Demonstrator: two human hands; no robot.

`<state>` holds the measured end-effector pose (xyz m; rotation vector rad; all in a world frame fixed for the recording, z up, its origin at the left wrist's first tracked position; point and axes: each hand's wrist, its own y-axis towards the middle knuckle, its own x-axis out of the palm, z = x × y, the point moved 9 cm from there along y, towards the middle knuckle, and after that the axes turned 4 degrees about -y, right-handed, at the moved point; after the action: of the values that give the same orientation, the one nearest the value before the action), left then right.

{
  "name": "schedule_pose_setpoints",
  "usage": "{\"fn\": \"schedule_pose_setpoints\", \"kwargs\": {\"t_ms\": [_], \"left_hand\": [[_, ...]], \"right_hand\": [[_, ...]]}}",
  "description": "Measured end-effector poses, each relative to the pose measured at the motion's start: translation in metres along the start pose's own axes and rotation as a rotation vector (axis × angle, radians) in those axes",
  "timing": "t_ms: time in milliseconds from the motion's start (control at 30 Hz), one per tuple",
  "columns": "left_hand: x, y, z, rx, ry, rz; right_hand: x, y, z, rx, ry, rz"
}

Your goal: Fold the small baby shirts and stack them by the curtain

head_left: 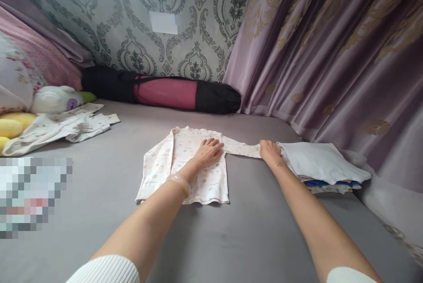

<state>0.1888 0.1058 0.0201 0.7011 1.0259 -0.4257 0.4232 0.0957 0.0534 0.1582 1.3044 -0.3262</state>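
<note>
1. Location: a small white long-sleeved shirt of thin printed cloth (188, 164) lies flat at the middle of a smooth grey bed sheet (257, 225).
2. Left hand (209, 153): palm down on the shirt, fingers slightly spread, gripping nothing.
3. Right hand (270, 150): fingers closed on the end of the narrow, tapering printed sleeve (243, 149), which extends straight sideways.
4. Step in hand, as judged: straightening the sleeve while the body is pinned.
5. Next move, as judged: calls for steady palm pressure and a light, even pull.
6. Materials: the shirt's cloth appears soft, its hem slightly wavy; the other sleeve slants down alongside the body.
7. Surroundings: beside the right hand, a squarish stack of folded cloth (319, 159), white on top, blue beneath; behind, a cylindrical black-and-maroon fabric bag (167, 92).
</note>
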Motion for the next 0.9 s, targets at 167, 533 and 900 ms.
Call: {"fn": "schedule_pose_setpoints", "kwargs": {"t_ms": [167,533,900], "left_hand": [[0.005,0.0,0.001,0.042,-0.011,-0.038],[0.01,0.0,0.003,0.084,0.021,-0.012],[-0.006,-0.004,0.02,0.163,-0.082,-0.013]], "right_hand": [[-0.015,-0.001,-0.002,0.09,0.009,0.13],[-0.009,-0.001,-0.028,-0.006,-0.016,0.182],[-0.009,0.035,-0.101,-0.189,0.252,-0.046]]}}
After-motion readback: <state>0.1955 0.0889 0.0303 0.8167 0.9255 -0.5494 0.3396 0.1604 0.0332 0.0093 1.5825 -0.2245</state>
